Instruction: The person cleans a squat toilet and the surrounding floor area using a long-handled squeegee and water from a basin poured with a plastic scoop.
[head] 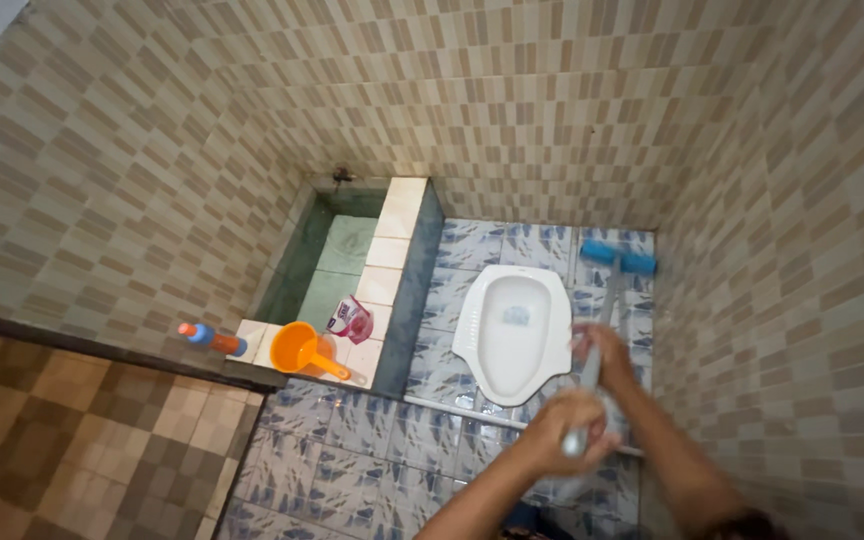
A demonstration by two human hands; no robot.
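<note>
View from above into a small tiled bathroom. Both of the person's bare hands grip the pale handle of a long brush (607, 300). The left hand (567, 432) is lower on the handle, near its end, fingers wrapped tight around it. The right hand (604, 355) is higher up the handle, fingers also closed around it, though motion blur hides the fine detail. The handle runs up and away from the hands to a blue brush head (619, 258), which rests on the floor (352, 450) in the far right corner, just beside the wall (782, 250) and behind the toilet.

The toilet (512, 330) is a white squat pan set into blue and white patterned floor tiles, just left of the hands. It sits on a raised step whose pale edge runs below it.

Left of the toilet stands a tiled water basin (337, 260) with a white tiled rim. On the near rim lie an orange scoop (302, 350) with its handle pointing right, a small pink and white pouch (351, 320) just beside it, and a bottle (212, 340) with blue and orange parts lying at the left corner.

Beige and brown checked tiles cover the walls
</note>
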